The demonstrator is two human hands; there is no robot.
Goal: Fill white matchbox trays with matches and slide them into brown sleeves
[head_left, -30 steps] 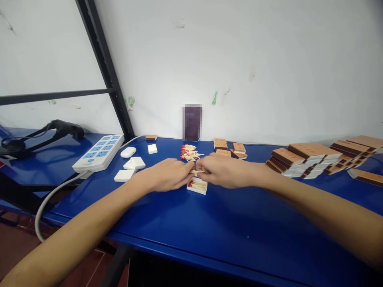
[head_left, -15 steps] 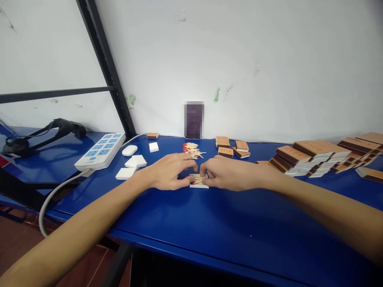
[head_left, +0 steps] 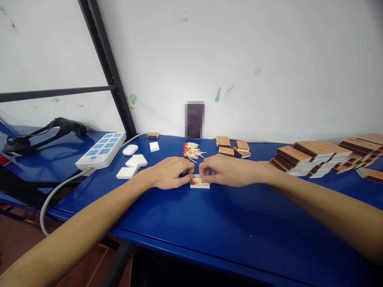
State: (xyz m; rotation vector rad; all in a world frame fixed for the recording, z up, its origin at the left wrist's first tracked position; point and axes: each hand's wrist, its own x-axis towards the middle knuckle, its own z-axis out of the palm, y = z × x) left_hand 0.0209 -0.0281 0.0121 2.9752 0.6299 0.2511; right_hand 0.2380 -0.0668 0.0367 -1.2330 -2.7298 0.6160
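A small white matchbox tray [head_left: 200, 186] holding matches [head_left: 198, 180] lies on the blue table, with red match heads at its left end. My left hand [head_left: 172, 172] is at the tray's upper left corner, thumb and index finger bent together. Over the tray's right part, my right hand [head_left: 229, 170] has its fingers curled in against the thumb. Whatever may be between the fingertips of either hand is too small to make out. Just beyond the hands is a loose pile of matches [head_left: 193, 150], mostly with red heads to the left.
Several matchboxes [head_left: 223, 141] lie at the back, right of the pile. Large stacks of matchboxes [head_left: 314, 148] stand far right. To the left are white trays [head_left: 127, 172], a white rounded case [head_left: 130, 150], a power strip [head_left: 101, 150] and a black headset [head_left: 60, 127].
Both hands have lifted slightly from the tray, and their fingers are more closed. More of the matches in the tray now show. One match now lies at the pile's near edge.
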